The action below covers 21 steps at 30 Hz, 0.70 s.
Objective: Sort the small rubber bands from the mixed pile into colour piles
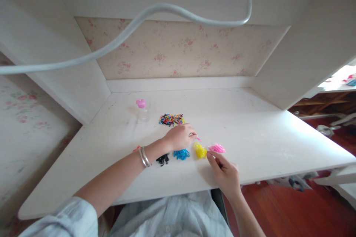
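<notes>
My left hand (182, 136) reaches across the desk with its fingertips pinched on a small pink rubber band (198, 139). My right hand (224, 170) has thumb and forefinger pressed together at the right edge of a pile of yellow rubber bands (199, 151); what is between them is too small to make out. A pink pile (217, 148) lies just beyond the right hand. Under the left forearm are blue bands (181, 154) and black bands (162, 159), with a partly hidden orange-red pile (137, 148) behind the wrist. A mixed-colour heap (171, 119) lies beyond the left hand.
A small clear container with a pink bear-shaped top (141, 103) stands at the back left of the white desk (250, 126). A white cable (167, 7) hangs across the upper view. White side panels and a floral back wall enclose the desk.
</notes>
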### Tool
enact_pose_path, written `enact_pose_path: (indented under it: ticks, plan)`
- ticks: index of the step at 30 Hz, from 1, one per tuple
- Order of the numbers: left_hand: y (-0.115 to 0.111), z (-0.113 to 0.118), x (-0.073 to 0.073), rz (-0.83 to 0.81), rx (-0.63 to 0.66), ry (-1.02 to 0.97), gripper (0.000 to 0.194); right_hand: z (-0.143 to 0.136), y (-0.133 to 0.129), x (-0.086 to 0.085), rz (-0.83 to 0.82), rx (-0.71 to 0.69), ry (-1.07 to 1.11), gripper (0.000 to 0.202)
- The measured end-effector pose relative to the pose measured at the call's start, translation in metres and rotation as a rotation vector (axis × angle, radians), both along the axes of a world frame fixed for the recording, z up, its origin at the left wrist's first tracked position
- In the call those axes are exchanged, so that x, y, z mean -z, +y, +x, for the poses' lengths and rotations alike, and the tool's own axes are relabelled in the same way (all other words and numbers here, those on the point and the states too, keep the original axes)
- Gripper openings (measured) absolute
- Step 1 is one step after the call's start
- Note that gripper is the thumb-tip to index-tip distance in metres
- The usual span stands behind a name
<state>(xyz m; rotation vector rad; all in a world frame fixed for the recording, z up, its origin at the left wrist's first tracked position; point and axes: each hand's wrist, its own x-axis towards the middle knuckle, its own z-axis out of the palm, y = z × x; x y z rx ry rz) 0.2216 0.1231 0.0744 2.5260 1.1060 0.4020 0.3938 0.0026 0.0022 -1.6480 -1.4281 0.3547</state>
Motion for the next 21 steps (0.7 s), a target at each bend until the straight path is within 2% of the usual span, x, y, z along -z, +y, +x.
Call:
enact_pose_path:
  ticks: [5, 10, 15, 21]
  plan:
    - [0.005, 0.044, 0.009, -0.036, 0.038, 0.005, 0.028, 0.001, -0.001, 0.001, -0.003, -0.005, -0.002, 0.035]
    - [0.006, 0.07, 0.02, -0.069, 0.03, 0.053, 0.028, 0.003, -0.002, 0.005, -0.003, -0.01, 0.0, 0.035]
    - [0.005, 0.073, 0.021, -0.113, 0.063, 0.111, 0.024, 0.003, -0.002, 0.005, 0.0, -0.011, 0.021, 0.033]
    - [0.009, 0.065, 0.008, -0.121, 0.112, 0.134, 0.019, 0.003, -0.002, 0.006, -0.012, -0.007, 0.025, 0.033]
